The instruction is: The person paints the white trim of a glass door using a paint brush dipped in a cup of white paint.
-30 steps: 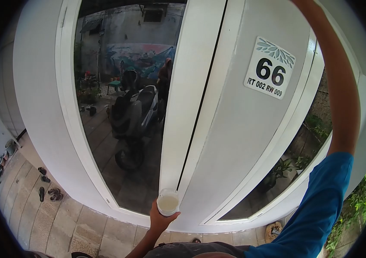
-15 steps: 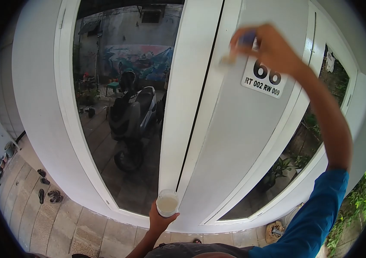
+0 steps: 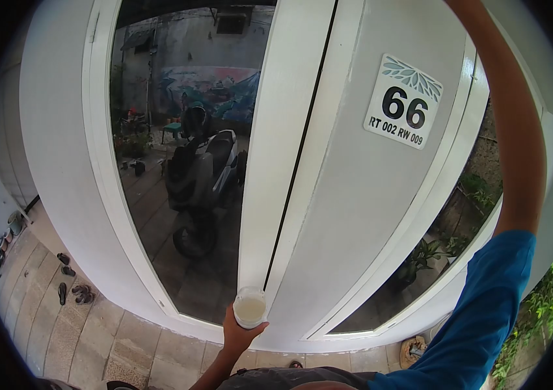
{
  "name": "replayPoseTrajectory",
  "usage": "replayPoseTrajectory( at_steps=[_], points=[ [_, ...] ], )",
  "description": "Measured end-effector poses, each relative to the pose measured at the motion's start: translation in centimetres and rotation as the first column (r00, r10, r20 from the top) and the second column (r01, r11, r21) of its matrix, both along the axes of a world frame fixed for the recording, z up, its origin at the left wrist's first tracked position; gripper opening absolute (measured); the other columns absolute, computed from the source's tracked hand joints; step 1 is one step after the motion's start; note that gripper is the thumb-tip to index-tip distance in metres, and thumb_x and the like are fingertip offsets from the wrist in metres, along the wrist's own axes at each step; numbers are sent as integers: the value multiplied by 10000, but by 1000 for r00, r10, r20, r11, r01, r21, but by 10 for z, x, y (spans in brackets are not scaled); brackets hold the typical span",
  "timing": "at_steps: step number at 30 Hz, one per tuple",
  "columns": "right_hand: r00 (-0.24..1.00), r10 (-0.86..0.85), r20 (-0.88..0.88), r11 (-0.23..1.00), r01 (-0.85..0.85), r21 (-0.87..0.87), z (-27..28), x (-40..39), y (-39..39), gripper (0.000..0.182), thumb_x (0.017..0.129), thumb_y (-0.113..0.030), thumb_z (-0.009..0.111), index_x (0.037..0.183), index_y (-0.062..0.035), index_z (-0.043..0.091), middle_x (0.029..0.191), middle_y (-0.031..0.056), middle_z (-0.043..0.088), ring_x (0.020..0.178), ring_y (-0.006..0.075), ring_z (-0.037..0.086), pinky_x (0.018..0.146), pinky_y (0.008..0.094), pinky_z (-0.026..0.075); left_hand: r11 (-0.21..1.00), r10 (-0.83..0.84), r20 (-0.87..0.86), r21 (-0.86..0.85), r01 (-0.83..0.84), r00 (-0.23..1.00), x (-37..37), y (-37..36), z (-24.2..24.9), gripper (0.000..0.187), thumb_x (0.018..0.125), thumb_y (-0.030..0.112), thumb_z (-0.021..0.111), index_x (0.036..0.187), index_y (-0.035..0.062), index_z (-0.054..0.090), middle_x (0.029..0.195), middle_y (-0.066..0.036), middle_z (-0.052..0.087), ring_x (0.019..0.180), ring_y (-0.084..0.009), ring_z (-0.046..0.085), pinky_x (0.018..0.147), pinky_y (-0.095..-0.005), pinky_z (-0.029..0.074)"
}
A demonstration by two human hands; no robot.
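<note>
The left hand point(image 3: 240, 334) has its grip wrapped around a white cup point(image 3: 250, 309) of pale, cloudy liquid, near the bottom middle of the scene, in front of the white frame point(image 3: 282, 130). Whether cup and frame touch, I cannot tell. The right arm point(image 3: 520, 149) reaches up on the right, past the top edge; its hand is out of view, so I cannot tell how that grip stands or what is in it.

The likeliest trouble is a spill: the cup looks open at the top, and a high stretch on the right could tip the body and the left wrist with it, sending liquid onto the floor point(image 3: 101, 344) or the dark glass point(image 3: 179, 195). Lowering the right arm carelessly might also knock the number plate point(image 3: 403, 103) to its left.
</note>
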State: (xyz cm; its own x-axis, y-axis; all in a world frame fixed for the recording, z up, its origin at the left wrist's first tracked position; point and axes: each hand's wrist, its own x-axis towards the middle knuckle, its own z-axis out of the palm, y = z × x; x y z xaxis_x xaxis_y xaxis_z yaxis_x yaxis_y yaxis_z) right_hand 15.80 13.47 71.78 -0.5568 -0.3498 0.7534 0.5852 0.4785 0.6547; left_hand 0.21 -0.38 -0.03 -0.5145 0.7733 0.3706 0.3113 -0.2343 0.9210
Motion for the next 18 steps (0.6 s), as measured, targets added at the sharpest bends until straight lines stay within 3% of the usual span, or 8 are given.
replayPoseTrajectory(
  at_steps=[3, 5, 7, 11, 13, 15, 17, 18],
  points=[
    [976, -63, 209, 997, 50, 65, -69, 3, -2, 126, 910, -116, 725, 942, 5, 729, 859, 148, 752, 718, 245, 699, 718, 346, 561, 1000, -6, 14, -7, 6, 1000, -2, -2, -1, 936, 621, 242, 989, 1363, -6, 474, 1214, -181, 665, 1130, -292, 671, 965, -416, 534],
    [944, 2, 330, 991, -45, 124, -113, 13, 36, 126, 887, -148, 784, 997, -109, 736, 941, 57, 748, 715, 187, 673, 671, 357, 539, 1000, -5, 15, -12, 5, 1000, -4, -3, -2, 937, 621, 242, 989, 1363, -5, 473, 1212, -181, 665, 1132, -294, 669, 967, -417, 532],
    [889, -38, 456, 987, -39, 158, -173, 11, 14, 155, 930, -194, 712, 1009, -64, 738, 847, 76, 730, 812, 253, 724, 744, 358, 564, 1000, -4, 17, 2, 4, 1000, -5, -3, -5, 934, 620, 246, 989, 1359, -3, 475, 1212, -177, 663, 1135, -292, 666, 969, -416, 529],
    [791, 132, 597, 838, 232, -493, -249, 15, -15, 139, 907, -186, 729, 978, -69, 748, 844, 87, 733, 811, 281, 727, 744, 383, 568, 1000, -2, 25, -4, 2, 1000, -5, -7, 5, 893, 622, 200, 986, 1333, 11, 480, 1204, -162, 655, 1119, -273, 659, 965, -414, 526],
    [778, 131, 615, 735, 340, -586, -246, 11, -15, 140, 907, -195, 728, 961, -67, 746, 874, 94, 746, 803, 281, 727, 746, 383, 569, 1000, -23, 24, 0, 23, 999, -4, -8, 6, 916, 630, 221, 982, 1359, -2, 474, 1208, -173, 664, 1135, -288, 664, 970, -415, 527],
    [906, 59, 419, 695, 264, -668, -215, 4, -5, 133, 933, -190, 698, 950, -66, 742, 888, 107, 752, 782, 266, 719, 749, 380, 564, 1000, -23, 35, -2, 23, 999, -2, -10, 7, 918, 631, 216, 982, 1362, -2, 471, 1210, -172, 662, 1134, -286, 663, 970, -415, 526],
    [966, 107, 235, 719, 88, -689, -157, 9, 19, 113, 941, -242, 750, 995, -143, 753, 920, 36, 752, 726, 154, 684, 673, 306, 537, 1000, -20, 45, -3, 20, 999, -2, -10, 6, 921, 632, 211, 982, 1366, -3, 469, 1212, -172, 660, 1133, -284, 662, 971, -416, 526],
    [970, 207, 126, 787, -89, -611, -128, 21, 50, 103, 922, -208, 751, 1003, -143, 748, 938, 35, 745, 733, 193, 683, 643, 311, 521, 1000, -8, 34, 17, 7, 999, -3, -10, 4, 925, 632, 209, 982, 1370, -3, 466, 1217, -173, 657, 1134, -282, 660, 972, -415, 525]
  ],
)
